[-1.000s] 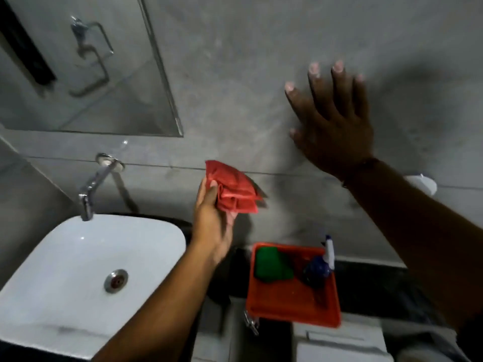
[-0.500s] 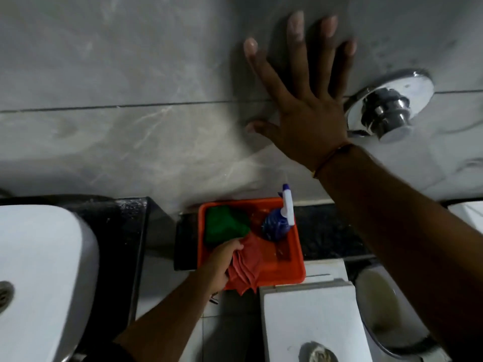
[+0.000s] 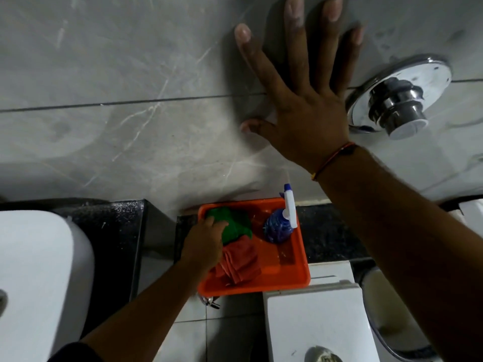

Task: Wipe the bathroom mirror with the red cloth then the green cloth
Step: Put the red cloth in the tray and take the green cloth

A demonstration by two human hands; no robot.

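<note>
The green cloth (image 3: 239, 226) lies bunched in the back left corner of an orange tray (image 3: 261, 290). My left hand (image 3: 203, 244) reaches into the tray, its fingers curled onto the green cloth's left side. The red cloth (image 3: 241, 262) lies folded on the tray floor just right of that hand, no longer held. My right hand (image 3: 300, 105) is pressed flat on the grey wall tiles with its fingers spread, holding nothing. The mirror is out of view.
A blue spray bottle (image 3: 278, 228) with a white nozzle lies in the tray's back right. The white sink (image 3: 34, 270) sits at the left on a black counter (image 3: 112, 231). A chrome wall valve (image 3: 397, 100) is right of my right hand. A white toilet lid (image 3: 313, 317) lies below the tray.
My view swung down and right from the mirror to the tray. My left hand brought the red cloth down, left it in the tray and moved onto the green cloth.
</note>
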